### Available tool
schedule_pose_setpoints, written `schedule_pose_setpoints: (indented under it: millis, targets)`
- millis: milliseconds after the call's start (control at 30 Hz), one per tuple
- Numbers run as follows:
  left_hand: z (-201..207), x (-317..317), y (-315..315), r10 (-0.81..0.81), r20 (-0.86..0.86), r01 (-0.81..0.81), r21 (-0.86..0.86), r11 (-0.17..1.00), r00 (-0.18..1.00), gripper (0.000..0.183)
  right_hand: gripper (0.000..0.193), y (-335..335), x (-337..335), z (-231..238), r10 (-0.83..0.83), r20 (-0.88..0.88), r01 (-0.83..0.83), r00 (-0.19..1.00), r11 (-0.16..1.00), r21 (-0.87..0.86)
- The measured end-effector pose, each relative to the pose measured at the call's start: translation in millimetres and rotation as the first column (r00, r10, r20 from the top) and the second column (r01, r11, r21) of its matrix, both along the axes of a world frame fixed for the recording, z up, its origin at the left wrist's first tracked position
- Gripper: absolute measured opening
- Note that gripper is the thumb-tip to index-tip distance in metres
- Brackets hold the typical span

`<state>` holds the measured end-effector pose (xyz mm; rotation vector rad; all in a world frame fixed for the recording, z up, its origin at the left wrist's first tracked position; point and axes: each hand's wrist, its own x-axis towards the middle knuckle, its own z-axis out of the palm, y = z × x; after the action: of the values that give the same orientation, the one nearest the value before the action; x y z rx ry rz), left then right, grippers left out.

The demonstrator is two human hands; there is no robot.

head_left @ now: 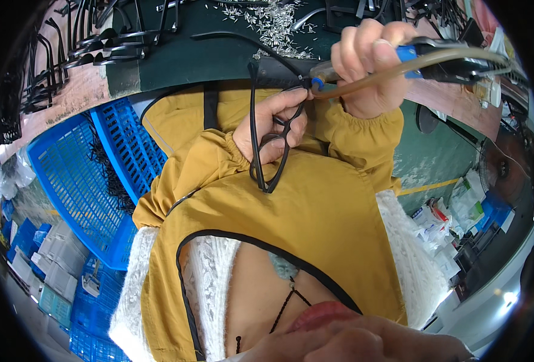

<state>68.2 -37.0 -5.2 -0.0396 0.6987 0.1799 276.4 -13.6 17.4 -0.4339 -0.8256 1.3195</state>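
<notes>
My left hand (274,123) is closed round a black eyeglass frame (256,120), holding it just below the table's near edge. One temple hangs toward my apron, and the other reaches up over the green mat. In my right hand (372,63) is a screwdriver-like power tool (326,71) with a clear handle, blue rings and a dark rear part. A tan hose (454,55) runs along it. The tool's tip meets the frame's hinge area beside my left fingertips; the exact contact is too small to make out. Behind the hinge lies a dark block (274,71) at the mat's edge.
Small silver screw-like pieces (270,27) lie scattered on the green mat (200,60). Several black eyeglass frames (107,48) stand at the table's left; more dark parts lie at far right. Blue plastic baskets (68,175), with black parts between them, stand at my left. A fan (499,166) is at right.
</notes>
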Motion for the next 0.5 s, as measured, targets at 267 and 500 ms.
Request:
schedule_pose_setpoints:
  millis: [267,500]
  targets:
    - [13.4,-2.2,8.1,-0.021,0.016,0.02,0.059,0.998,1.0,0.039,0.011,7.4,14.6,3.8,0.034,-0.139,-0.023,0.99,0.996,0.082]
    - [40.6,-23.8,34.3,0.169,0.067,-0.18,0.518,0.836,0.983,0.067,0.012,21.4,29.4,3.1,-0.319,0.023,0.318,0.947,0.948,0.028]
